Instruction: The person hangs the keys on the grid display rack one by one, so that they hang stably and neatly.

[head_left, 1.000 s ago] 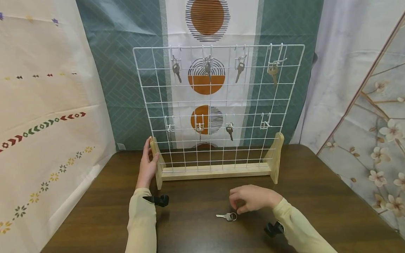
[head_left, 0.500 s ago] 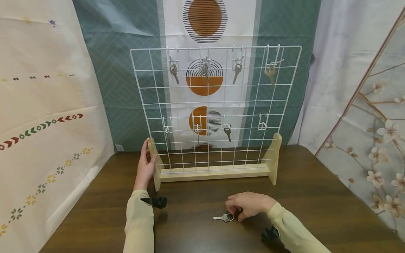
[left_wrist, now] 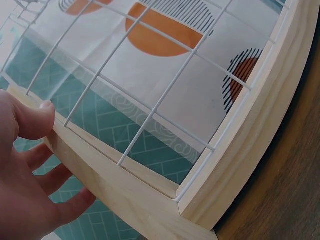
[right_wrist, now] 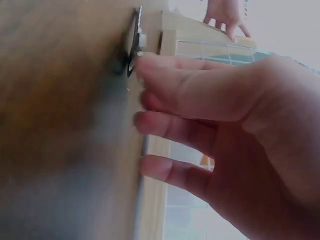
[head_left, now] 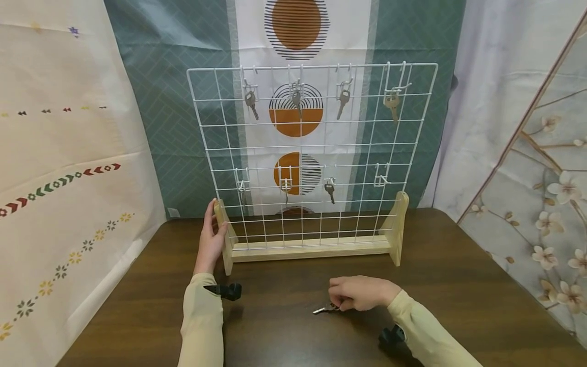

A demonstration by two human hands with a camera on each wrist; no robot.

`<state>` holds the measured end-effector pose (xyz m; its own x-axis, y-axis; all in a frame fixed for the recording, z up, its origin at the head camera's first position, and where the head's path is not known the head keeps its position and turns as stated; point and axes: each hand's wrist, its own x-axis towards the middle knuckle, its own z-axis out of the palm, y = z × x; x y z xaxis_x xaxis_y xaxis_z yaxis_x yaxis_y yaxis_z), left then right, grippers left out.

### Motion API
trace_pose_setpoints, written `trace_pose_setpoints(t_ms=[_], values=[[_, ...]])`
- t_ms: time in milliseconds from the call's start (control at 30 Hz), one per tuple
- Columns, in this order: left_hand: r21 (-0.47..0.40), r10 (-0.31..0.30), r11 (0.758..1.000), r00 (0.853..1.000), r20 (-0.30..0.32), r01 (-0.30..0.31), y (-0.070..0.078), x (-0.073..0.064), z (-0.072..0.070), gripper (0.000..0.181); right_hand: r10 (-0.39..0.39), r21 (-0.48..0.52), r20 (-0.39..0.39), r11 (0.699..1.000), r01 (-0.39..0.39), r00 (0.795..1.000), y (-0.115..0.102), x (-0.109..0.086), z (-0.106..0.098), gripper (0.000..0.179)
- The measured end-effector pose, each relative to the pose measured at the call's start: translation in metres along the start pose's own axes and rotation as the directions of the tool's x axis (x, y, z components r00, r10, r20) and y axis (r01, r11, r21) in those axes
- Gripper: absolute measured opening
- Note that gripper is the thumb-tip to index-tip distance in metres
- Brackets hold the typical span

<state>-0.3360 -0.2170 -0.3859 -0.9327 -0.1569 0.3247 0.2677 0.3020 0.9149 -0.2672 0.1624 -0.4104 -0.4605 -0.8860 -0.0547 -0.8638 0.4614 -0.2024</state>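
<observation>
A white wire grid rack (head_left: 316,66) on pale wooden supports stands on the table. My left hand (head_left: 210,247) holds the rack's left wooden support (head_left: 226,244). In the left wrist view, the thumb (left_wrist: 37,120) lies on one side of that wood and the fingers reach round the other. Just in front of the rack, my right hand (head_left: 362,293) pinches the ring end of a small silver key (head_left: 323,309). The key's blade points left, tilted close to the tabletop. The fingertips hide most of its ring. The right wrist view shows the key (right_wrist: 136,37) edge-on by the thumb and index finger.
Several keys hang from white hooks on the grid, such as the top-left key (head_left: 251,104) and a lower-row key (head_left: 330,191). Another hook (head_left: 380,178) is at the lower right. Printed cloths surround the brown table (head_left: 270,336).
My right hand has come down to the key lying on the table and taken its ring between the fingers; the key has tilted. My left hand stays on the rack's support.
</observation>
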Motion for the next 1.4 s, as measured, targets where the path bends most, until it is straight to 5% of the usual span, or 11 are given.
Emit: trace_pose_setpoints(t_ms=[233,500,767,967,1067,1167,1400], values=[[0.008,0.006,1.000,1.000,-0.003,-0.006,0.000,-0.001,0.002,0.069,0.045,0.019,-0.197,0.999,-0.042,0.979,0.006,-0.010,-0.014,0.014],[-0.013,-0.004,1.000,1.000,-0.007,0.004,0.002,0.000,0.002,0.071,0.145,-0.066,-0.423,0.980,-0.190,0.895,0.018,-0.025,-0.048,0.010],[-0.009,0.022,1.000,1.000,-0.018,-0.022,0.001,0.000,0.003,0.071,0.186,-0.111,-0.683,0.929,-0.353,0.706,0.025,-0.054,-0.103,0.008],[-0.017,0.031,0.999,0.999,-0.016,-0.031,0.001,0.000,0.003,0.072,0.102,-0.127,-0.833,0.921,-0.367,0.544,0.030,-0.071,-0.139,0.010],[-0.016,0.024,1.000,1.000,-0.014,-0.024,0.002,0.000,0.003,0.072,0.098,-0.113,-0.866,0.917,-0.383,0.490,0.033,-0.077,-0.152,0.010],[-0.008,0.016,1.000,1.000,-0.015,-0.016,0.003,-0.001,0.004,0.072,0.124,-0.099,-0.869,0.904,-0.415,0.479,0.038,-0.078,-0.159,0.007],[-0.015,0.010,1.000,1.000,-0.013,-0.010,0.004,-0.002,0.002,0.071,0.179,-0.092,-0.834,0.887,-0.452,0.521,0.049,-0.073,-0.164,0.004]])
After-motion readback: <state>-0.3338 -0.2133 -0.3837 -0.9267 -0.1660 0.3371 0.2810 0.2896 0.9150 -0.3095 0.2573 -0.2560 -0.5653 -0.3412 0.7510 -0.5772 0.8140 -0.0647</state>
